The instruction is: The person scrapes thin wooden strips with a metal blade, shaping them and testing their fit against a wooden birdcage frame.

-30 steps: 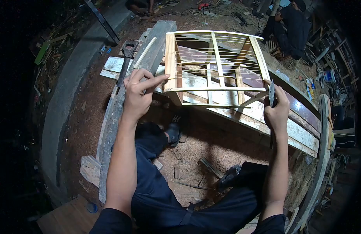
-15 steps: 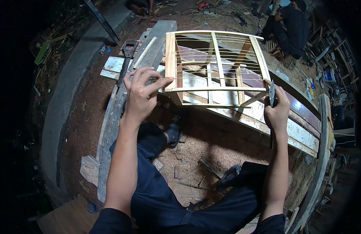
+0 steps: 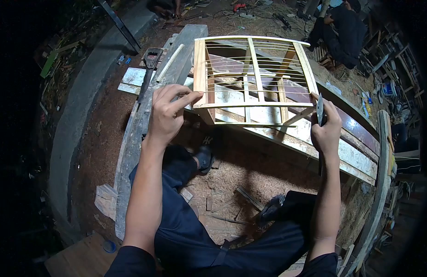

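The left hand pinches the left end of a thin stick at the left post of the frame. The right hand has its fingers closed around a knife, fingertips at the frame's near right corner. Compared with a second ago, the left fingertips sit slightly farther right, over the post; the right grip is unchanged. The frame rests on the table. A saw lies left. At far right stands a tub, its contents too small to tell.

Thin rods crowd the wooden frame — open room lies between left forearm and right forearm.
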A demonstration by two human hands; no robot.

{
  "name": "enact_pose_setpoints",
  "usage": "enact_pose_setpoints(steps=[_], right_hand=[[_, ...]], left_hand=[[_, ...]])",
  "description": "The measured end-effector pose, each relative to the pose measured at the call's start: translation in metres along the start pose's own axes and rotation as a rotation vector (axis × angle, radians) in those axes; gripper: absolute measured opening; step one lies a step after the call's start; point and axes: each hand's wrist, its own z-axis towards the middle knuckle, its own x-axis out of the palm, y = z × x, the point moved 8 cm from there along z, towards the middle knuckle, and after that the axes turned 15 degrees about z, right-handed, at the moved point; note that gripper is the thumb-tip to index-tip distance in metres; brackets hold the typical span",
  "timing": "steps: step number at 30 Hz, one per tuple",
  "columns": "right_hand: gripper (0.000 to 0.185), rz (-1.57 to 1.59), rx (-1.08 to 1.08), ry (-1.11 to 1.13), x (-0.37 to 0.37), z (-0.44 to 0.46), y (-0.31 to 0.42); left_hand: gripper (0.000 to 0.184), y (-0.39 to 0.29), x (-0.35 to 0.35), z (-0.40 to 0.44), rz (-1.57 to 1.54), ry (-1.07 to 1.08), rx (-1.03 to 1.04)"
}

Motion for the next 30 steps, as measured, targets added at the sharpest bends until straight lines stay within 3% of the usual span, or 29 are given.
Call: enact_pose_setpoints(steps=[27,30], right_hand=[[0.067,0.004,-0.002,-0.009,0.0004,-0.0007,-0.0011],[0.067,0.009,0.019,-0.014,0.0007,-0.0008,-0.0024]], left_hand=[[0.041,-0.0008,-0.0002,0.0006,0.052,0.028,-0.008],[0.05,0.0021,0.0016,-0.0008,0.041,0.017,-0.022]])
